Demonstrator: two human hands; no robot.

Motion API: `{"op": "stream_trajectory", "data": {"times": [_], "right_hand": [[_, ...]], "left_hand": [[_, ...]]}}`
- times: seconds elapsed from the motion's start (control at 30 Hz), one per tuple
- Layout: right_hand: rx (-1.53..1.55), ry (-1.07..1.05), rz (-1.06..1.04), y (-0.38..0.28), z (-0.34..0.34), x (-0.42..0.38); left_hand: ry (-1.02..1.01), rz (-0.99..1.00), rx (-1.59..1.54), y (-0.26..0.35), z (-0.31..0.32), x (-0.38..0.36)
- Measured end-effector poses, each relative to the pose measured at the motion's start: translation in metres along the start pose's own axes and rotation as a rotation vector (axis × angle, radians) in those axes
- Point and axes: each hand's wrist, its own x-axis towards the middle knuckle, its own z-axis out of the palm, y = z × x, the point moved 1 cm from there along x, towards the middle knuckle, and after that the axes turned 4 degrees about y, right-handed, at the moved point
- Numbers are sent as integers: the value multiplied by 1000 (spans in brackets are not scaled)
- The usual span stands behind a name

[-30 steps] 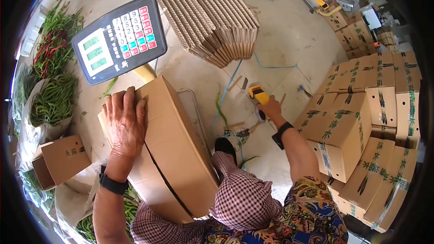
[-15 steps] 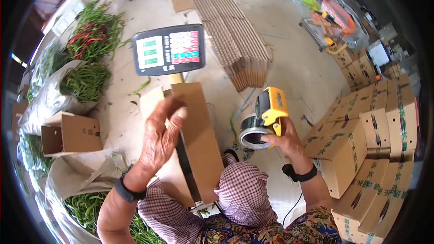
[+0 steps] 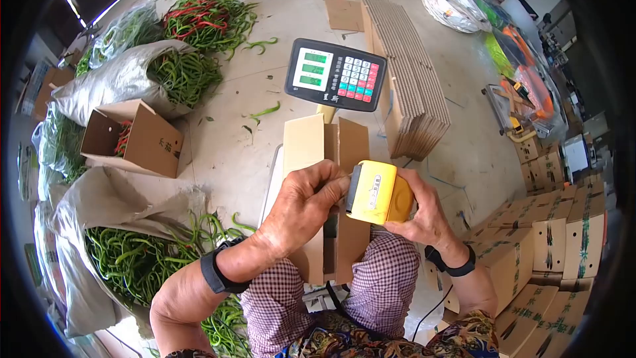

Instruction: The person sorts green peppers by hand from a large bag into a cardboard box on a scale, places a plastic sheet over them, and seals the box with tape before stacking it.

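A brown cardboard box [image 3: 306, 146] rests on my knees, its two top flaps meeting along a centre seam. My right hand [image 3: 424, 215] grips a yellow tape dispenser [image 3: 377, 192] and holds it over the seam. My left hand [image 3: 301, 209] lies on the box top beside the dispenser, its fingers touching the dispenser's front edge. Black bands circle both wrists.
A digital scale display [image 3: 336, 74] stands behind the box. A stack of flat cardboard [image 3: 411, 73] lies to the right. Taped boxes [image 3: 563, 238] are piled at the far right. Sacks of green peppers [image 3: 142, 258] and an open box [image 3: 132, 138] are at the left.
My right hand brought the tape dispenser from the floor side up onto the box top. The box turned seam-up, and my left hand moved from its side to the dispenser.
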Motion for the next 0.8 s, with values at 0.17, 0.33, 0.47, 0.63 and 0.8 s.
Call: {"op": "stream_trajectory", "data": {"times": [0.17,0.33,0.47,0.63,0.8], "right_hand": [[-242,-117,-113,-21,11,11],[-449,-147,-70,-21,11,22],[-525,-279,-65,-24,30,35],[-563,-339,-50,-23,41,47],[-541,-352,2,-3,50,46]], "left_hand": [[157,-17,171,-13,-46,-12],[661,-110,28,-83,-167,-38],[697,-80,-49,-131,-181,-54],[738,-76,30,-179,-178,-40],[831,-34,462,-239,-154,-22]]}}
